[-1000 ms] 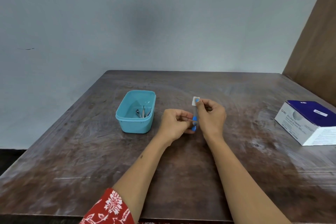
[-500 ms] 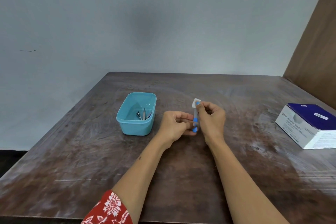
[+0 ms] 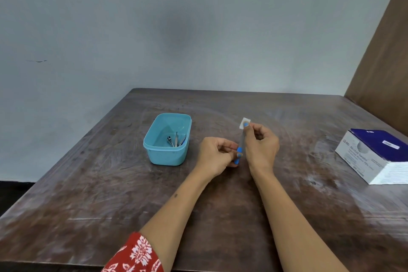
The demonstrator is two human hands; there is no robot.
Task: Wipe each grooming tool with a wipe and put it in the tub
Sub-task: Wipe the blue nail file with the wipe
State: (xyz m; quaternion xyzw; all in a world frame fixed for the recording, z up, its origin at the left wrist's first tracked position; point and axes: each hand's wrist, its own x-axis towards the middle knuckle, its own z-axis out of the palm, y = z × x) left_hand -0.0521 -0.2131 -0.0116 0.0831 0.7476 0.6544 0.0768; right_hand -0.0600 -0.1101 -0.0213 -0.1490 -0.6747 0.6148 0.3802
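Little has changed: the left hand (image 3: 217,153) still pinches the blue-handled tool (image 3: 240,147), the right hand (image 3: 261,144) keeps the wipe (image 3: 244,122) at its tip; tub (image 3: 167,157) left, swab box (image 3: 375,157) right.

A single head-worn view is given, directed forward and downward from above the near edge of the worn dark brown wooden table (image 3: 220,216). The tabletop is seen closely, with the pale grey wall (image 3: 176,28) behind its far edge.
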